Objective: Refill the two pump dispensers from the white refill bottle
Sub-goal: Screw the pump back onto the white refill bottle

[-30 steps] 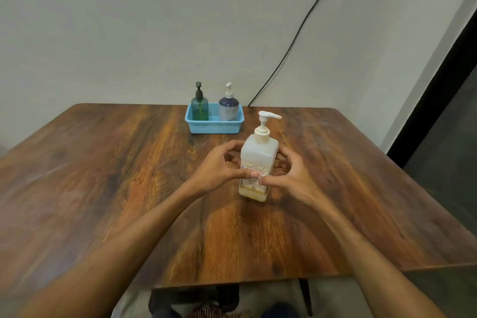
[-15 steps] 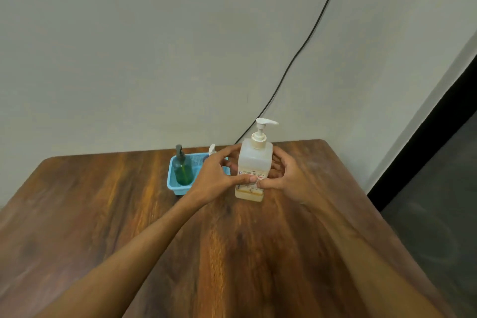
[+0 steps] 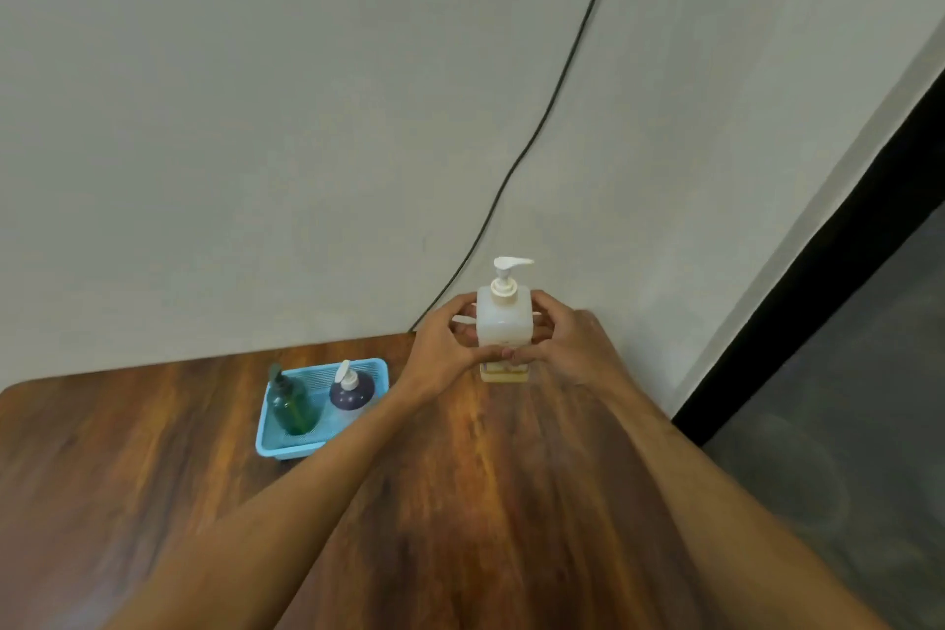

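The white refill bottle (image 3: 503, 317) with a white pump head stands upright near the far right of the wooden table (image 3: 153, 476), a little yellowish liquid showing at its base. My left hand (image 3: 440, 353) wraps its left side and my right hand (image 3: 572, 348) its right side, fingertips meeting across the front. A green pump dispenser (image 3: 291, 407) and a dark purple pump dispenser (image 3: 350, 391) with a white pump stand in a light blue basket (image 3: 286, 448) to the left of my hands.
A plain wall rises right behind the table's far edge, with a black cable (image 3: 552, 102) running up it. Right of the table is a dark door frame (image 3: 828, 246) and grey floor (image 3: 844, 425).
Both hands have carried the white bottle away from me toward the far right of the table. The view has tilted up and shifted, so the basket now lies to the left of my hands.
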Demonstrator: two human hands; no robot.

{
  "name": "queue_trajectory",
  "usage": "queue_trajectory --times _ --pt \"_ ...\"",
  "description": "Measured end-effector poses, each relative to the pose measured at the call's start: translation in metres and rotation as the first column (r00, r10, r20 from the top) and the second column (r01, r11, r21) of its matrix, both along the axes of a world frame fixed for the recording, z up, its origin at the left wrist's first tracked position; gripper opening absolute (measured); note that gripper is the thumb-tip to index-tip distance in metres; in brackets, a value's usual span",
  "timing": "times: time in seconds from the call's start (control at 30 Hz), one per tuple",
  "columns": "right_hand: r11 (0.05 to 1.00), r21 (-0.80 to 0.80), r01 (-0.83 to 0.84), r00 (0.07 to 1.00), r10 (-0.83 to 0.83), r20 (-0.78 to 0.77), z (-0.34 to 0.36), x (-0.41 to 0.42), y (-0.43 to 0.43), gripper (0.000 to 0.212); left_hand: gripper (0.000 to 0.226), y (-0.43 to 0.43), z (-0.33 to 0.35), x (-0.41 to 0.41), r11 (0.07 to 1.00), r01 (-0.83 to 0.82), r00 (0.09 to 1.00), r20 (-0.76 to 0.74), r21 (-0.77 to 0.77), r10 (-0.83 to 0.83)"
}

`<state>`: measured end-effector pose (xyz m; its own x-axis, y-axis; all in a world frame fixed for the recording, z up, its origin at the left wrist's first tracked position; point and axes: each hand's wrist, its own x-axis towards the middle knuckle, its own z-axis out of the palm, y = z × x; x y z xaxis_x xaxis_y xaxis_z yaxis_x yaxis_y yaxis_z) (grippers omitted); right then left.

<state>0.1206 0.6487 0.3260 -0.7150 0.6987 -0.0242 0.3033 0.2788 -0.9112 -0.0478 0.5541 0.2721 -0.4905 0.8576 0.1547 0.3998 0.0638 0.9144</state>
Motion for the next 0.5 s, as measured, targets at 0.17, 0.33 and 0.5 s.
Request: queue_trajectory --times 0.17,0.33,0.5 --pt "0.999 -0.031 0.028 0.999 -0.027 0.039 -0.036 0.004 0.077 0.073 0.079 0.074 -0.024 0.017 0.999 -0.026 1.000 0.017 -0.020 0.026" --pt "0.998 -0.046 0.051 0.995 -0.047 0.090 -0.082 0.006 0.129 0.069 0.077 0.130 -0.073 0.024 0.994 -0.063 0.997 0.042 -0.086 0.067" --pt "0.996 -0.015 0.087 0.983 -0.083 0.163 -0.119 0.008 0.154 0.060 0.073 0.164 -0.120 0.034 0.988 -0.083 0.995 0.046 -0.131 0.089"
